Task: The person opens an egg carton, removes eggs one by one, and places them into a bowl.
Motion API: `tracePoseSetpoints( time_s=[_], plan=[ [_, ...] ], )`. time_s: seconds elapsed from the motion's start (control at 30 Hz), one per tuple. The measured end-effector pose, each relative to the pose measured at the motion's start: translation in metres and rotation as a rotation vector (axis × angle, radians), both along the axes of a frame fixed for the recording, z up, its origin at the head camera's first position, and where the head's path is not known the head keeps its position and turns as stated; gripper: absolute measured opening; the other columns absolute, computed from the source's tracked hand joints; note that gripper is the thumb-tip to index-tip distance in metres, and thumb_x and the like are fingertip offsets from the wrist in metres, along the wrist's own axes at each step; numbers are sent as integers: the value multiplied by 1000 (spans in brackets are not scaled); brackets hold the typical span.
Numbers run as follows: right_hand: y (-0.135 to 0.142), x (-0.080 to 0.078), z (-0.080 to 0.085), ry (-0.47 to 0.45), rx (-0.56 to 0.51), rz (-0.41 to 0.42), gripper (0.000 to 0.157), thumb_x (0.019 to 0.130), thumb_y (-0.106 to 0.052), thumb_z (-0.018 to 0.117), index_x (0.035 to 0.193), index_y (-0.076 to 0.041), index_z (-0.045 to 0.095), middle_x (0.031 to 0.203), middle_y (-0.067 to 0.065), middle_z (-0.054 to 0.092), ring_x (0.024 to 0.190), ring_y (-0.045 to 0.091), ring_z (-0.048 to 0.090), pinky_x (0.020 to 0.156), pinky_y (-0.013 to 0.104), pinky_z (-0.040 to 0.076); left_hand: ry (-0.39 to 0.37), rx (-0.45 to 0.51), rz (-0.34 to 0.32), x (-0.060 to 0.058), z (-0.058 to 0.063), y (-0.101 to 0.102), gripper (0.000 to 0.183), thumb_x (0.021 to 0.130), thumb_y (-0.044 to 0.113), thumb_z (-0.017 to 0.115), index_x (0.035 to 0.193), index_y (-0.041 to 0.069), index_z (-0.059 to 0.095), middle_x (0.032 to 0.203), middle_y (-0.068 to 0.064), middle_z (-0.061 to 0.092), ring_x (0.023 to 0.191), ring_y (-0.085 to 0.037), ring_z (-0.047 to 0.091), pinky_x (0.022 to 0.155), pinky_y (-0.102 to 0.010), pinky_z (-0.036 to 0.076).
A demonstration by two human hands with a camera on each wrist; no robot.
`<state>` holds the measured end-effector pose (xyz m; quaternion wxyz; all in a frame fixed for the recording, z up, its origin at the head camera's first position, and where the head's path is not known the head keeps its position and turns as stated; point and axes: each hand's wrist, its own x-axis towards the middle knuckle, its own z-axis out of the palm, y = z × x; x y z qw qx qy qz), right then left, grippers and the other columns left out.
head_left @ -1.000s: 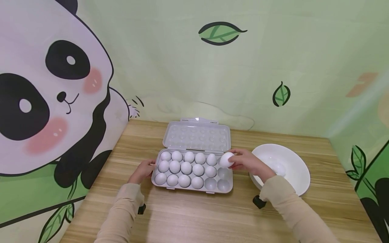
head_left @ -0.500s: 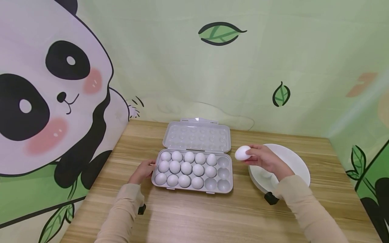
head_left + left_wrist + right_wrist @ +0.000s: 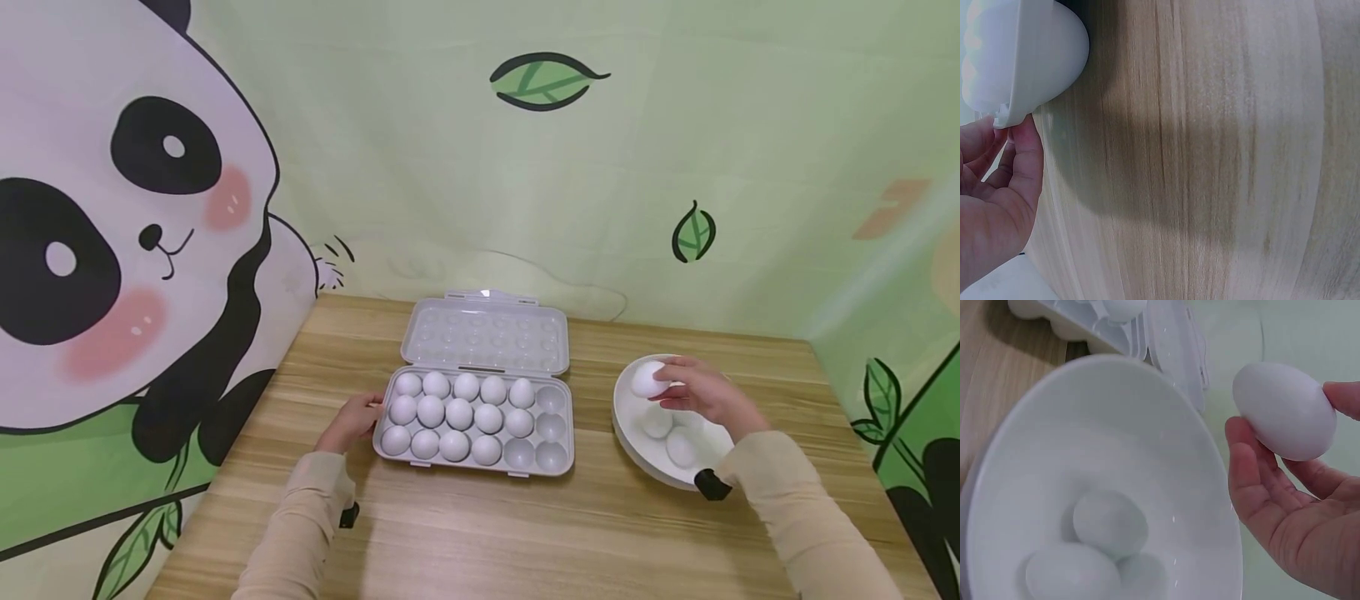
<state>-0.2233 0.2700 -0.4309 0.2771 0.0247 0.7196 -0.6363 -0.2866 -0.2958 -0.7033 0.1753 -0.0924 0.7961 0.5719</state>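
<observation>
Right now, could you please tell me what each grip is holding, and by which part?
The right grip holds a white egg by opposite sides; the left grip pinches the egg tray by the rim at its left end.

The head view is evenly bright, with soft sheen toward the near edge of the table (image 3: 480, 533). The left wrist view is dimmer; a broad shadow falls beside the egg box (image 3: 1066, 59). In the hazy right wrist view, small glints mark the bowl (image 3: 1104, 447).
</observation>
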Motion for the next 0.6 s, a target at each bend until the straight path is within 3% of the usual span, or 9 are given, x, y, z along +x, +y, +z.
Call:
tracePoseSetpoints(
  time_s=[0.1,0.17,0.2,0.27,0.3,0.37,0.43,0.5,0.6],
  plan=[
    [8,0,-5,-18,31,-21,48,87,-13,46,123,8,24,82,-7,55,74,9,60,72,26,51,6,0,-17,8,16,6,31,87,20,50,115,7,52,97,-10,58,81,-19,58,65,-35,51],
    [14,0,-7,-32,54,-29,42,86,-14,46,119,6,28,82,-6,54,74,10,59,72,26,51,20,15,-35,9,14,4,32,88,22,50,116,6,52,99,-12,57,82,-20,57,65,-36,50],
    [16,0,-8,-36,71,-29,40,86,-14,46,117,5,29,83,-5,53,74,10,58,72,26,51,19,0,-36,20,38,14,32,89,17,46,117,3,50,100,-14,56,83,-21,56,66,-37,50],
    [20,0,-9,-49,105,-40,38,85,-15,48,114,4,31,83,-4,52,74,11,57,72,25,51,59,28,-77,30,58,18,34,90,17,46,118,-1,48,98,-15,56,81,-21,56,66,-37,50],
    [22,1,-9,-50,123,-41,38,85,-16,48,113,5,32,84,-3,52,74,11,57,71,25,51,61,34,-75,32,61,19,34,90,18,46,118,0,49,98,-14,56,81,-20,56,66,-37,50],
    [26,1,-10,-54,157,-43,37,85,-17,50,110,4,34,84,-2,51,74,12,57,71,25,51,73,46,-83,22,40,10,34,90,21,46,117,1,50,98,-14,57,81,-21,56,65,-38,50],
    [30,2,-12,-59,190,-42,34,84,-18,51,106,3,36,84,-1,51,73,12,58,70,26,51,93,69,-101,22,41,10,33,90,22,47,115,1,52,94,-13,57,78,-19,56,62,-35,50],
    [34,3,-13,-65,227,-35,33,83,-19,52,104,2,38,83,-1,52,73,13,58,70,26,50,79,32,-83,31,62,19,33,90,20,45,115,0,50,96,-14,57,78,-19,56,63,-35,50],
    [39,4,-17,-75,280,-22,34,83,-21,52,105,2,38,83,0,53,73,13,57,69,26,50,21,-40,-41,52,113,43,34,90,13,42,118,-6,46,101,-20,54,83,-22,55,67,-35,50]
  ],
)
